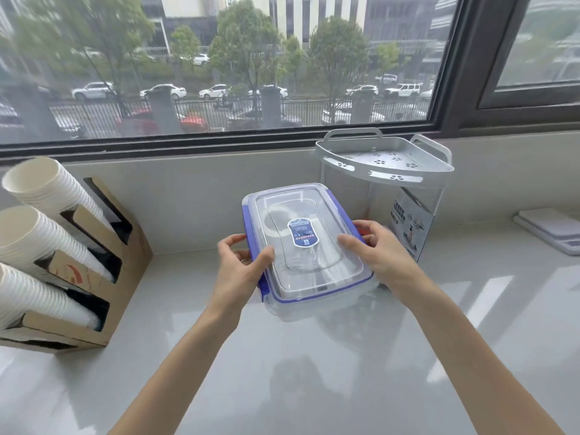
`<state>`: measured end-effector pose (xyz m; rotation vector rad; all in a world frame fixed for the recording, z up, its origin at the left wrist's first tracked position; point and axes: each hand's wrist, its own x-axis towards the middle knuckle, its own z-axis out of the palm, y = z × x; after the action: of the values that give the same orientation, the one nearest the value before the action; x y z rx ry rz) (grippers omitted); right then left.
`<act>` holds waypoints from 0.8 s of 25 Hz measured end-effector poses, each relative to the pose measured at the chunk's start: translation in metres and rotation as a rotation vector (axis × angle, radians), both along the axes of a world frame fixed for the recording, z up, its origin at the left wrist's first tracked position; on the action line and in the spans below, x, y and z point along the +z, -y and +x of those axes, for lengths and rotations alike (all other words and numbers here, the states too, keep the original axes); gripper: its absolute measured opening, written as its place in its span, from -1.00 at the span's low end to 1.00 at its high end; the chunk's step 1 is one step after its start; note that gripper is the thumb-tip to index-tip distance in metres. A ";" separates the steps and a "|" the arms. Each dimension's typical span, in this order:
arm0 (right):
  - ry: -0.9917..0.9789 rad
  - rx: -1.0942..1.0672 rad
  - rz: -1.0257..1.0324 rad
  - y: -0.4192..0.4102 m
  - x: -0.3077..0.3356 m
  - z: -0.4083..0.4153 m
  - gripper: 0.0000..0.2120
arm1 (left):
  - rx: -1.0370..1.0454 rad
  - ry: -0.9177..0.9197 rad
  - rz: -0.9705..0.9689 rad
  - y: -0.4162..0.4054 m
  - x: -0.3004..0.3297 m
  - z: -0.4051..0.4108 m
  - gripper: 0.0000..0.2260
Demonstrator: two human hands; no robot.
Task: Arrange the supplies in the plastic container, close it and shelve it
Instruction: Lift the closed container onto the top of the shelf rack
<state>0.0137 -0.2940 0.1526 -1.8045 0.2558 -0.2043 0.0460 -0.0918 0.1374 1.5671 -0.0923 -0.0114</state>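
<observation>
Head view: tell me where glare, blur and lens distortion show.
Head view: daylight from the window puts pale glare patches on the glossy counter, which also mirrors the person faintly; the window frame bows from wide-angle distortion; the street outside is soft and hazy; the paper cups at the left edge look slightly smeared; the plastic container and both hands, left hand and right hand, are sharp.

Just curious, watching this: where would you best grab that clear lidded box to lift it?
By its two short ends, one hand from each side, as the left hand and right hand do now. The plastic container is wide and flat, its lid smooth, so the ends with blue clips probably give the surest hold.
</observation>
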 end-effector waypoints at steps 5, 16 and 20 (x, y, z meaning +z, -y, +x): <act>0.048 0.002 -0.063 0.031 0.054 0.023 -0.60 | -0.038 0.071 -0.045 0.028 0.048 0.024 -0.61; 0.182 -0.029 -0.248 0.102 0.131 0.073 -0.70 | -0.209 0.149 -0.135 0.105 0.119 0.072 -0.54; 0.226 -0.108 -0.286 0.131 0.154 0.101 -0.67 | -0.244 0.142 -0.183 0.139 0.142 0.096 -0.56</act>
<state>0.1151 -0.4253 0.3069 -2.0308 0.1689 -0.5404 0.1415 -0.2311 0.2790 1.3646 -0.3857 -0.0818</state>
